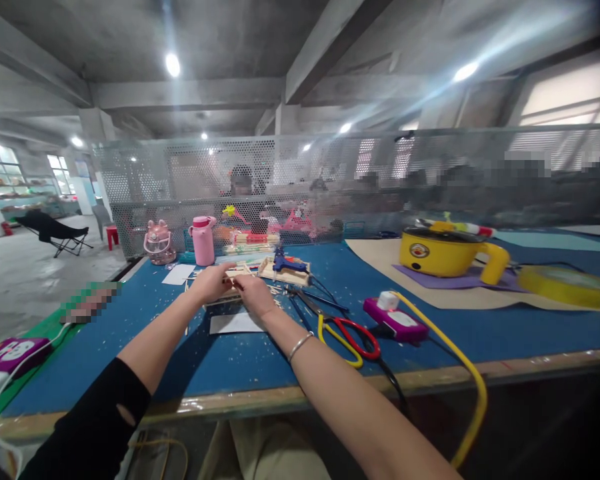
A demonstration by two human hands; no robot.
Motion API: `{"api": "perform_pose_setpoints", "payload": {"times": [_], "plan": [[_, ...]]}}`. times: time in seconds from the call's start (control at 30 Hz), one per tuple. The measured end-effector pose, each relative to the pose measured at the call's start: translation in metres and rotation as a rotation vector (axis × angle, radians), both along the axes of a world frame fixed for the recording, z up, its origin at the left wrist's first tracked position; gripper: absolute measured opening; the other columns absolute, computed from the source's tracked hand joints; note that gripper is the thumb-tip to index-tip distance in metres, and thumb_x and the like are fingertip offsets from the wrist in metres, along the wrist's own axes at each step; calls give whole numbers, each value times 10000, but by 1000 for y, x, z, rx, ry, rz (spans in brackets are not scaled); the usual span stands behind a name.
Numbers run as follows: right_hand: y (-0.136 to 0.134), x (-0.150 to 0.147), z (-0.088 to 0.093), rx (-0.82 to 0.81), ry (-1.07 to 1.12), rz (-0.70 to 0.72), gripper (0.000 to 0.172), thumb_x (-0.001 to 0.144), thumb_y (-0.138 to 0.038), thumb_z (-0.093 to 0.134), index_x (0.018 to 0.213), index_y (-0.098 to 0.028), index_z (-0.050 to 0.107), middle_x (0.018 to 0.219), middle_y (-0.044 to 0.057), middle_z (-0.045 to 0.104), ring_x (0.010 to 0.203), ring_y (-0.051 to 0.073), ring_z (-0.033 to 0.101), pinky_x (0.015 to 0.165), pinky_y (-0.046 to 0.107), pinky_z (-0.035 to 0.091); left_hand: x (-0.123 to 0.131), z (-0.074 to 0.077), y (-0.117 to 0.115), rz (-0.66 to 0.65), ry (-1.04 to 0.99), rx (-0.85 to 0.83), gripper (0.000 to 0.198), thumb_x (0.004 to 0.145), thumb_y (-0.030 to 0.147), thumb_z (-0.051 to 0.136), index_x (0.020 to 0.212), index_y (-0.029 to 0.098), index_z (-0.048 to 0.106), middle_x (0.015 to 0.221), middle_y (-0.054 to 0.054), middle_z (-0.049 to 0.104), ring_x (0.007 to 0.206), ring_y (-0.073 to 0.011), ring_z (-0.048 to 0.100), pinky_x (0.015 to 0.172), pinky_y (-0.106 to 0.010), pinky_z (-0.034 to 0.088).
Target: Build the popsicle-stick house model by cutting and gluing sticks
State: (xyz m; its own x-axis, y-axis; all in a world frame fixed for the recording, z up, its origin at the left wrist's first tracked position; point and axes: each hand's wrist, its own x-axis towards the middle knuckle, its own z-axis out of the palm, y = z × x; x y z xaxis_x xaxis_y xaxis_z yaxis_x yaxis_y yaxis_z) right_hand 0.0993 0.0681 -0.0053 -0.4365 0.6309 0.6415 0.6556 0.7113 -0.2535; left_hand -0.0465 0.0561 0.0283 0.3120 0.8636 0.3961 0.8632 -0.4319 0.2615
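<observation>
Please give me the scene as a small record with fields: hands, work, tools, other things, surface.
left hand: at the thin wooden sticks; grip unclear
right hand: beside the left, fingers bent over the same sticks; grip unclear
wrist: silvery bracelet on the right
tools: blue glue gun; scissors with red and yellow handles
nearer the person: white paper
right side: yellow pot
surface: blue tabletop

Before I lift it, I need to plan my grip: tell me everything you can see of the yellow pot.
The yellow pot is round and plastic-looking, with a thick handle at the picture's right and a round emblem on its near side. It stands upright on a purple sheet; blurred, colourful items lie across its dark top. Whether it has a lid is unclear.
</observation>
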Motion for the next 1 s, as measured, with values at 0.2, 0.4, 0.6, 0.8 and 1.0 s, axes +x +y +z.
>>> {"api": "perform_pose_setpoints", "payload": {"times": [0.2,0.4,0.6,0.8,1.0], "plan": [[3,-1,-5,-58,41,-16,132,789,-146,482,803,-170,612,783,33,643,744,132,564,679,233,395,1,2,-1,11,21,-5,503,707,219,533,1201,155,464,783,-58,664,696,-152,594,598,-209,395],[4,1,-11,-90,66,45,155,754,-100,492,809,-181,612,799,20,644,759,128,577,702,241,404,0,2,2,-10,18,-18,520,685,206,535,1199,159,469,774,-49,664,682,-145,589,590,-202,393],[-1,0,-9,-90,18,50,207,750,-76,446,834,-170,610,826,53,649,762,148,574,658,226,400,0,2,1,11,52,-27,557,661,198,546,1211,174,464,753,-33,665,660,-137,582,564,-194,376],[-4,9,0,-95,151,-93,195,792,-186,473,947,-190,591,821,42,654,738,144,574,656,223,379,1,3,0,5,6,-39,530,655,152,498,1185,158,484,700,-21,653,609,-123,563,545,-191,372],[-4,22,8,-192,118,-7,121,734,-264,573,691,-161,619,623,7,614,581,103,520,555,194,341,4,10,-10,-66,-20,-128,568,632,155,519,1196,118,465,623,3,617,567,-111,538,532,-186,375]]}}
